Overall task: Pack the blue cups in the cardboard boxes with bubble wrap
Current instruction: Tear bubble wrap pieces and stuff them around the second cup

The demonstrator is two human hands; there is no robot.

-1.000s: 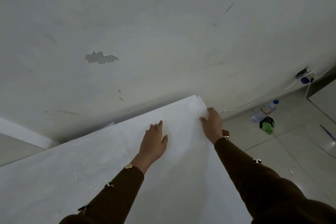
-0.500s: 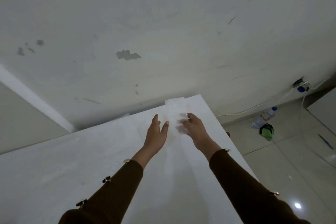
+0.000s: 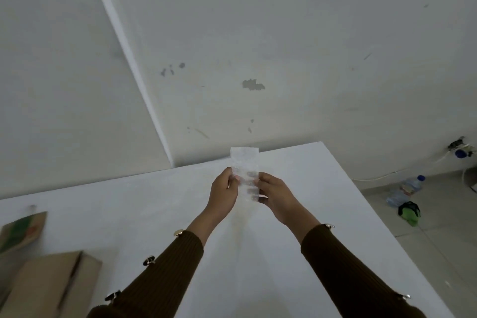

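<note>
At frame centre, the left hand (image 3: 224,192) and right hand (image 3: 275,195) pinch opposite side edges of an upright bubble wrap strip (image 3: 244,168), long axis vertical; cardboard boxes (image 3: 49,284) sit lower left, nearer the left hand.

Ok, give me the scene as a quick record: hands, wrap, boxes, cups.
left hand: pinches left edge of small clear bubble wrap strip
right hand: grips its right edge, fingers behind it
wrap position: held upright above white table
boxes: brown cardboard boxes on table, near left
blue cups: not in view
</note>
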